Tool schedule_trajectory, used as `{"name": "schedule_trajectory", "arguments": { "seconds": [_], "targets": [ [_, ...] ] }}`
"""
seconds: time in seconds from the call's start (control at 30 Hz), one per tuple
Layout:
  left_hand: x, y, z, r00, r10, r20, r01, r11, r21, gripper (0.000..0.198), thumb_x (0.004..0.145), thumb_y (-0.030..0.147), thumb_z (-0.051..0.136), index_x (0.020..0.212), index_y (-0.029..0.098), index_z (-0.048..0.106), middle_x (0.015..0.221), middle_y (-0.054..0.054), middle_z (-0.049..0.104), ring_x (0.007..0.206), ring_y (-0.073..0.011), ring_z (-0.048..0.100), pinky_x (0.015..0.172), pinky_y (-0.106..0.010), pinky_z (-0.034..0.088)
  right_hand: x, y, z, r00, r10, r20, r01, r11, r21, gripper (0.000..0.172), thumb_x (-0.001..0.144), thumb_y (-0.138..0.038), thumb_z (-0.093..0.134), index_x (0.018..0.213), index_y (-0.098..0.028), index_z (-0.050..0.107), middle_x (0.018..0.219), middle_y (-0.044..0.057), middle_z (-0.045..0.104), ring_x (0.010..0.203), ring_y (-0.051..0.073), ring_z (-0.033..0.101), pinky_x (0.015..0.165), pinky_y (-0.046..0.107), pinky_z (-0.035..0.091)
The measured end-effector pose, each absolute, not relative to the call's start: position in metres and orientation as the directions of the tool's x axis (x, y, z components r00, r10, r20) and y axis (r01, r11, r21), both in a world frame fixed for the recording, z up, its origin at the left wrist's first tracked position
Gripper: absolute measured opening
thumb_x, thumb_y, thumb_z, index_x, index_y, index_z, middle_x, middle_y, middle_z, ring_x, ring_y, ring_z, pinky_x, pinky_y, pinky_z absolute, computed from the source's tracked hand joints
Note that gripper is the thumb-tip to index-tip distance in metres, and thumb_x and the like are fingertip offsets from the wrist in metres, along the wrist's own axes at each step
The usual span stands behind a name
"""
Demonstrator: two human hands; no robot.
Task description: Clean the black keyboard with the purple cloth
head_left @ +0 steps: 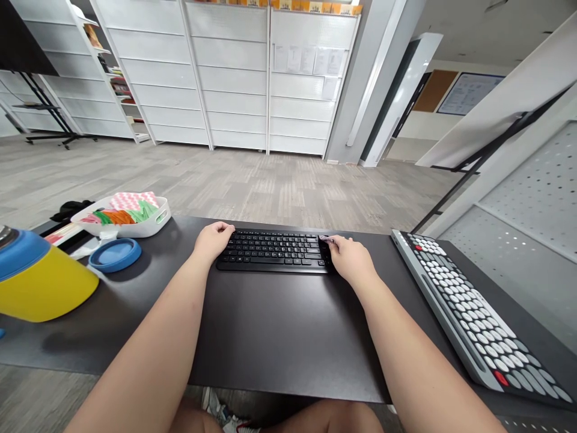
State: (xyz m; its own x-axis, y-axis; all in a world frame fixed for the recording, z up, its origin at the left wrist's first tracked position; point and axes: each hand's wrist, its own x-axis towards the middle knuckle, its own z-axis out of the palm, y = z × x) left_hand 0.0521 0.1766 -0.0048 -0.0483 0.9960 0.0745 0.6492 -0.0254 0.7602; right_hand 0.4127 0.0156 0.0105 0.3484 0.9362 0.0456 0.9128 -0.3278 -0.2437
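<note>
A black keyboard [274, 249] lies flat near the far edge of the dark table. My left hand [215, 239] is closed at its upper left corner, thumb and fingers pinching the edge. At the right end of the keys, my right hand [351, 255] is closed, with its fingertips around something small and dark that shows only in part. That small thing touches or hovers just over the rightmost keys; I cannot tell which. The fingers of my right hand partly hide the keyboard's right end.
At right stands a grey keyboard [478, 313] with round white keys, close to a perforated panel [536, 186]. On the left are a yellow and blue bottle [42, 276], a blue lid [115, 255] and a white basket [155, 221] of colourful items. White shelving [228, 78] lines the back.
</note>
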Motion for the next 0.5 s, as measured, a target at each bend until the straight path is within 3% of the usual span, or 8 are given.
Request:
{"name": "schedule_trajectory", "arguments": {
  "seconds": [0.17,0.5],
  "targets": [
    [0.052,0.1756,-0.0044,-0.043,0.995,0.086,0.648,-0.038,0.761,0.026,0.09,0.05,0.07,0.087,0.026,0.079,0.089,-0.004,0.082,0.085,-0.0269,0.073,0.075,-0.036,0.048,0.4104,0.0138,0.0164,0.298,0.953,0.053,0.943,-0.286,-0.171,0.043,0.116,-0.034,0.039,0.136,-0.027,0.076,0.113,0.011,0.084,0.106,0.031,0.078,0.082,0.037,0.051],
    [0.052,0.1754,-0.0031,-0.048,0.997,0.068,0.657,-0.02,0.754,0.025,0.092,0.049,0.07,0.09,0.026,0.08,0.09,-0.001,0.081,0.088,-0.0248,0.073,0.076,-0.035,0.047,0.4084,0.0135,0.0185,0.28,0.958,0.054,0.94,-0.263,-0.216,0.041,0.116,-0.034,0.042,0.138,-0.028,0.076,0.112,0.009,0.084,0.104,0.027,0.077,0.079,0.033,0.048]
  ]
}}
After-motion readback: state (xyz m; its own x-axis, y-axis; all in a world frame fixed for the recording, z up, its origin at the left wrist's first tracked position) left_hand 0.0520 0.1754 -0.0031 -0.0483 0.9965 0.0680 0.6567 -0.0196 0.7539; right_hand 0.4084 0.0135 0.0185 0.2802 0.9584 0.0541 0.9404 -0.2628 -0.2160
